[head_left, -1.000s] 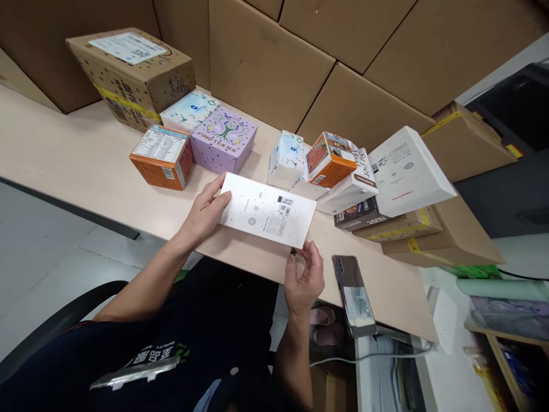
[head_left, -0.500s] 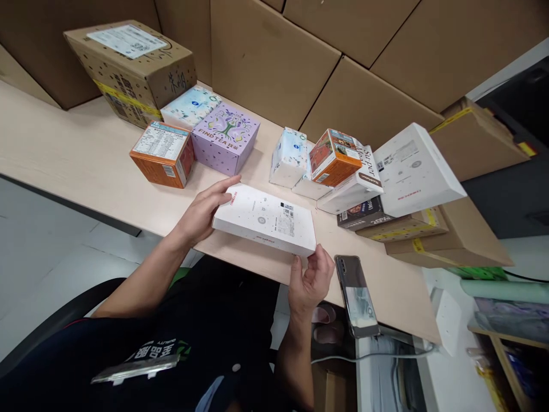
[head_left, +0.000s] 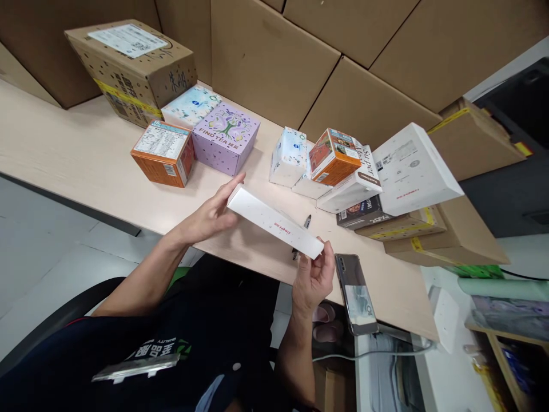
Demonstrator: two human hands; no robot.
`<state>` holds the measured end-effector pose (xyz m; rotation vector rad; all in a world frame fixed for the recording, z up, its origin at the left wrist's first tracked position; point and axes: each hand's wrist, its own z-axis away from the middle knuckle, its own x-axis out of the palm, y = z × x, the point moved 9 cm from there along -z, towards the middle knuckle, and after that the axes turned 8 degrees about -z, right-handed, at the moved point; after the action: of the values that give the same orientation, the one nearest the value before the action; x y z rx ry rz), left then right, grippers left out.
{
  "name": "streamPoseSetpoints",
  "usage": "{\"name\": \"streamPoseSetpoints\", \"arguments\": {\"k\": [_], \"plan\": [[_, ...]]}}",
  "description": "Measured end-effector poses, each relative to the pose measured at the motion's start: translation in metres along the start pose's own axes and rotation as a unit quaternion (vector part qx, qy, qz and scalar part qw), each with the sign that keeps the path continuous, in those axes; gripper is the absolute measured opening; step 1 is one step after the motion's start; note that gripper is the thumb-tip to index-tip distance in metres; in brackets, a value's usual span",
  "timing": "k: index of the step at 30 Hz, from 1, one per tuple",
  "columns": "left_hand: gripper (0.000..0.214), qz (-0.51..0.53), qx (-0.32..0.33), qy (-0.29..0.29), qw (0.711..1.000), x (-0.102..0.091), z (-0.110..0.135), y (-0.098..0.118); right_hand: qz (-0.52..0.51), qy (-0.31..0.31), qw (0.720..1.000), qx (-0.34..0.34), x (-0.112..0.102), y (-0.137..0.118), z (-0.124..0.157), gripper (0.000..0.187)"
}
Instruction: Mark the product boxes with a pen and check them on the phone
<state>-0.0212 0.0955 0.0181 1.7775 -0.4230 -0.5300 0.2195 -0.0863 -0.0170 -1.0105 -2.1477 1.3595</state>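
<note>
A flat white box [head_left: 274,222] with red lettering is tipped up on its long narrow side above the table's front part. My right hand [head_left: 312,280] pinches its right end between thumb and fingers. Around the box's left end is my left hand [head_left: 210,214], fingers stretched and thumb apart; whether its fingertips touch the box I cannot tell. Partly behind the box lies a dark pen [head_left: 307,221] on the table.
Orange box [head_left: 163,154], purple tea box [head_left: 225,137] and large carton [head_left: 132,68] stand at left. To the right are a blue-white pack [head_left: 288,157], another orange box [head_left: 334,157] and a large white box [head_left: 416,171] on stacked cartons. A phone [head_left: 355,294] lies near the right front edge.
The white box has turned from its printed broad face to its narrow side. My left hand's grip has loosened at the left end. The pen has come into sight.
</note>
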Motion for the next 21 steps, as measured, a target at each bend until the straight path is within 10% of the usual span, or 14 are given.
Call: {"name": "streamPoseSetpoints", "arguments": {"k": [5,11,21], "plan": [[0.071,-0.120,0.052,0.070,0.989,-0.007,-0.002,0.015,-0.014,0.016,0.999,0.026,0.003,-0.009,-0.006,0.064],[0.046,0.051,-0.020,0.122,0.991,-0.010,-0.004,0.001,0.101,0.004,0.995,0.006,0.003,-0.021,-0.030,0.062],[0.064,0.089,-0.071,0.188,0.976,-0.020,-0.001,-0.015,0.371,-0.265,0.888,0.061,0.047,-0.003,-0.052,0.055]]}}
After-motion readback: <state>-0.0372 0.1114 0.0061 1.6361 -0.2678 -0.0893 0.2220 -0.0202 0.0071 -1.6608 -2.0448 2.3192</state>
